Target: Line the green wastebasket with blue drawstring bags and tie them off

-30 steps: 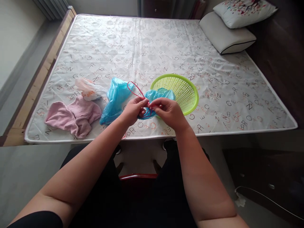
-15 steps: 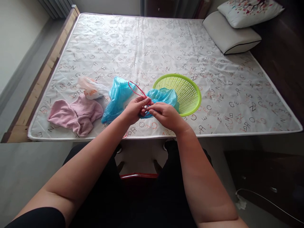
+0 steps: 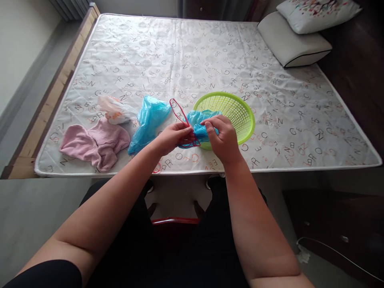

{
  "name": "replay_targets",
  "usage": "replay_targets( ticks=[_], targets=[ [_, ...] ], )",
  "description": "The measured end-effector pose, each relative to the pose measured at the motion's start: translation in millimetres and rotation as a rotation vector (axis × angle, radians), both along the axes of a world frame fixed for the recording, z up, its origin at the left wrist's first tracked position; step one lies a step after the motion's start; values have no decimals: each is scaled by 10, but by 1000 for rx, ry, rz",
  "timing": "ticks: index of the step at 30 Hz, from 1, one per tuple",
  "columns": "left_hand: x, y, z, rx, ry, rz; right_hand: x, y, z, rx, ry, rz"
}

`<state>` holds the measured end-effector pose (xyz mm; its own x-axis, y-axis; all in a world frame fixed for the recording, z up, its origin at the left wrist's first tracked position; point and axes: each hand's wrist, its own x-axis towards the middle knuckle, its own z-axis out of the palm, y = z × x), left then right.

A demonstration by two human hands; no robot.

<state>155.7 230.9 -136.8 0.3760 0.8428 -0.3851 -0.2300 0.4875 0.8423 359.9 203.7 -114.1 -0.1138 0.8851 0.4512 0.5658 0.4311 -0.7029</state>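
Note:
My left hand point(image 3: 179, 135) is closed on a thin red cord loop point(image 3: 179, 111). One long loop of it rises above my fingers, and a smaller part shows below them near the right side. My right hand point(image 3: 222, 135) is beside it, thumb and fingers slightly apart, with nothing visible between them. Under and behind my right hand lies a crumpled blue plastic bag point(image 3: 198, 118), partly hidden by the hand. This bag rests against a lime-green plastic basket point(image 3: 240, 114), which stands tilted with its mesh inside showing.
Left of my hands lie another blue plastic bag point(image 3: 150, 120), a white and orange plastic bag point(image 3: 115, 110) and a pink cloth point(image 3: 96, 144). All rest on a letter-printed mattress point(image 3: 144, 52). Pillows point(image 3: 294, 40) sit at the far right. A red chair edge point(image 3: 175, 220) shows below.
My right hand has drawn away from the red cord to the right, and its fingers have parted. The cord's loop now stands further right, still in my left hand.

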Motion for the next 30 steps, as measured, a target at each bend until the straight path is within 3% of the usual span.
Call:
replay_targets(
  ticks=[2, 5, 11, 14, 18, 21, 27, 30],
  targets=[
    [-9, 5, -35, 102, 78, -55, -4, 22, -27, 20, -3, 27],
    [-21, 23, -92, 339, 262, -77, -16, 47, -89, -64, -37, 104],
    [-60, 65, -233, 972, 777, 100, 1, 49, -148, -352, -118, 75],
    [-63, 51, -275, 1151, 789, 202, 3, 47, -144, -363, -118, 34],
    [-20, -36, -248, 1402, 699, 216, -21, 46, -122, -212, -46, -83],
    [25, -109, -214, 1527, 620, 177, -29, 45, -98, -140, 61, -107],
    [80, -161, -241, 1577, 555, 97, -20, 51, -88, -327, 292, 83],
    [109, -182, -234, 1559, 509, 73, -41, 53, -82, -340, 422, 139]
  ],
)
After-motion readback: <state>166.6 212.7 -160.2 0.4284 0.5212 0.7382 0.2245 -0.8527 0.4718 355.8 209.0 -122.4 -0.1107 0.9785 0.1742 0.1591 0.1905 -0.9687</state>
